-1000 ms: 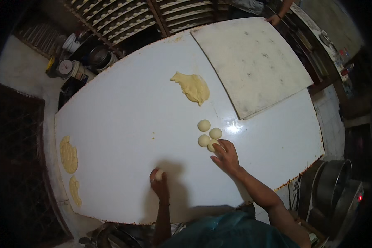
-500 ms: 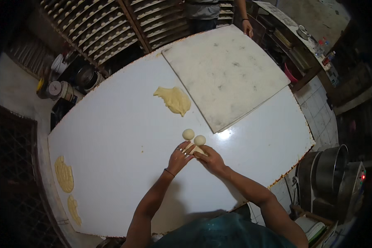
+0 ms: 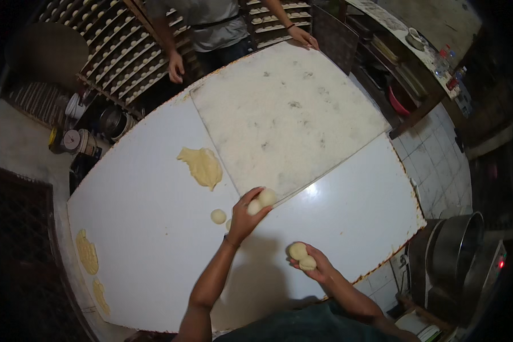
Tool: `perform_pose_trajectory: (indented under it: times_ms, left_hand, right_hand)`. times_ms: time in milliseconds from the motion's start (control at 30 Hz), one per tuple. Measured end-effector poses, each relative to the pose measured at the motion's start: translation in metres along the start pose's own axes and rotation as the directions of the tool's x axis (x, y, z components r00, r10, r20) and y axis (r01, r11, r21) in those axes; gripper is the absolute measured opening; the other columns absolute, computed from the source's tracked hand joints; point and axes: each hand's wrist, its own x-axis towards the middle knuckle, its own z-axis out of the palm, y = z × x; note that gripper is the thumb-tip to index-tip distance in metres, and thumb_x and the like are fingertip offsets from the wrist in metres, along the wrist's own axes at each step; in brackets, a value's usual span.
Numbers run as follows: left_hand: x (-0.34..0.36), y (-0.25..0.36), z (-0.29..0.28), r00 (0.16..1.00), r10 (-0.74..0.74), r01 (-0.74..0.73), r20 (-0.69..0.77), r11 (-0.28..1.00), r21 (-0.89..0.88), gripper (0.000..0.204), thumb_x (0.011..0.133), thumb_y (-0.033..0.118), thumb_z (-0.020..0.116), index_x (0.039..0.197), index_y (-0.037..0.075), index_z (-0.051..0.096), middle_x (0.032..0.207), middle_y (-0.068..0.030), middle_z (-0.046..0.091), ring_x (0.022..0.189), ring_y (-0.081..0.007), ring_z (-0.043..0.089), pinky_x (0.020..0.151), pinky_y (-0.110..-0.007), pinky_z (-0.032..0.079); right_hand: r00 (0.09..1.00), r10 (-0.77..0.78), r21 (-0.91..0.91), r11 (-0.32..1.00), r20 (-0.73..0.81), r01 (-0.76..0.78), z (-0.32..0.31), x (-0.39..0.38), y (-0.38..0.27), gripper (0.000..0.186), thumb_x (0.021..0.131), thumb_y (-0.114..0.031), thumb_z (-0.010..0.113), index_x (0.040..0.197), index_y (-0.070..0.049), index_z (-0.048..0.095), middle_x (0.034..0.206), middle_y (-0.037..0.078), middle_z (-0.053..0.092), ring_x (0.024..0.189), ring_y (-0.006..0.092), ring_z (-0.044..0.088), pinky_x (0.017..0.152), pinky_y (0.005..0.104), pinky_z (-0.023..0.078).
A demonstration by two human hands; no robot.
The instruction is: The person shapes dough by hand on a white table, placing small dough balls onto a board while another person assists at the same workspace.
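My left hand (image 3: 244, 221) is closed around two pale dough balls, held over the near corner of the floured board (image 3: 302, 131). The outer dough ball (image 3: 267, 197) sits against its fingertips. In my right hand (image 3: 320, 267), turned palm up to the right, rest two more dough balls (image 3: 297, 251), the fingers curled round them. A single dough ball (image 3: 218, 216) lies on the white table (image 3: 154, 262), left of my left wrist. Another dough ball (image 3: 228, 225) is mostly hidden behind that wrist. Beyond them spreads a flat yellow dough piece (image 3: 202, 167).
Two flattened dough strips (image 3: 86, 253) lie along the table's left edge. Across the table stands a person in grey, one hand (image 3: 306, 39) at the board's far corner. Racks of dough balls (image 3: 119, 57) rise behind. A large metal pot (image 3: 459, 245) stands at the right.
My hands have parted from the cluster of dough balls, each now holding two. The view has shifted. The person across has come further into view, with both hands showing.
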Motion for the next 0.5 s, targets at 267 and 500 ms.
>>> perform_pose_trajectory:
  times_ms: [267, 500]
  left_hand:
    - [0.074, -0.016, 0.042, 0.880, 0.071, -0.272, 0.469, 0.886, 0.377, 0.036, 0.074, 0.018, 0.074, 0.104, 0.007, 0.057, 0.132, -0.0092, 0.051, 0.099, -0.0285, 0.061, 0.081, -0.037, 0.051]
    - [0.057, -0.044, 0.025, 0.868, 0.107, -0.406, 0.485, 0.715, 0.569, 0.075, 0.067, 0.040, 0.075, 0.132, 0.019, 0.044, 0.144, -0.0156, 0.033, 0.128, -0.0369, 0.037, 0.103, -0.052, 0.033]
  right_hand:
    - [0.894, -0.434, -0.961, 0.180, 0.115, 0.211, 0.006, -0.030, -0.207, 0.042, 0.073, -0.013, 0.080, 0.106, -0.005, 0.055, 0.102, 0.009, 0.063, 0.094, 0.0151, 0.061, 0.081, 0.0284, 0.050]
    - [0.701, 0.089, -0.565, -0.525, 0.708, 0.637, 0.098, 0.080, -0.317, 0.029, 0.072, -0.008, 0.073, 0.095, -0.004, 0.056, 0.107, 0.012, 0.058, 0.097, 0.0292, 0.059, 0.076, 0.0366, 0.052]
